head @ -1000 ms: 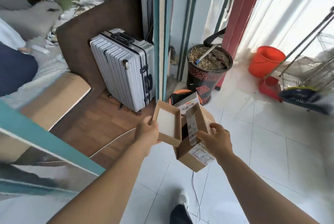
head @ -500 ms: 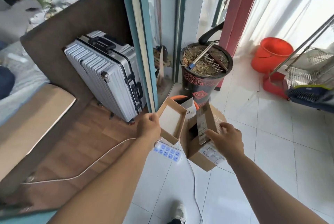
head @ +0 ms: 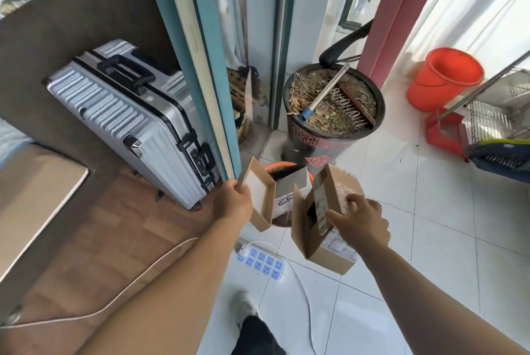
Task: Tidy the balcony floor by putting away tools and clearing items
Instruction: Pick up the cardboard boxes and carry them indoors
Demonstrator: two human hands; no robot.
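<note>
**Boxes carried to the balcony corner as the clear-up moves on**

A person stands at the balcony threshold with a cardboard item in each hand. The left hand (head: 233, 203) grips the edge of a shallow box lid (head: 258, 194), fingers curled round its rim. The right hand (head: 360, 224) pinches the raised flap of a larger cardboard box (head: 321, 228), which hangs open and tilted, its label facing down. Over the last second the view has swung from the bedroom side toward the balcony, and both boxes have travelled forward until they hover above the orange bin (head: 282, 166) on the floor, which already holds a white carton. That suggests the boxes are about to be dropped there, so the floor is partly cleared, not finished.

Room is tight on the left: the door frame (head: 212, 82) stands just beside the lid, and the suitcase (head: 129, 119) sits behind it on the wooden floor. Directly ahead, the dark plant pot (head: 332, 136), with a metal tool lying on its soil, crowds the bin. A power strip (head: 262, 263) and its cord lie on the tiles under the boxes, near the person's foot, a likely snag. To the right the white tiles open out toward the red bucket (head: 444, 79) and a wire rack (head: 487, 122).
</note>
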